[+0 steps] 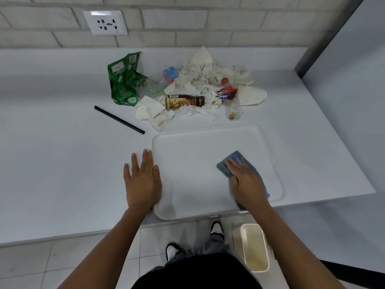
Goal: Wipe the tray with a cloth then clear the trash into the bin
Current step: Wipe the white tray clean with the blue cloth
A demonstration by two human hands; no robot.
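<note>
A white tray (193, 163) lies on the counter in front of me, its near edge over the counter's front. My right hand (245, 180) presses flat on a blue cloth (233, 161) on the tray's right half. My left hand (142, 180) lies flat with straight fingers at the tray's left rim, holding nothing. Behind the tray lies the trash: crumpled white napkins (204, 78), a brown drink bottle (184, 102) on its side, a green wrapper (125, 80), a clear bottle with a red label (229, 97) and a black straw (118, 119). A cream bin (255, 247) stands on the floor below the tray's right side.
A brick wall with a white socket (105, 22) backs the counter. A grey partition (333, 38) closes the right side. The counter's front edge (62, 238) runs just before my legs, and my shoes (216, 228) stand beside the bin.
</note>
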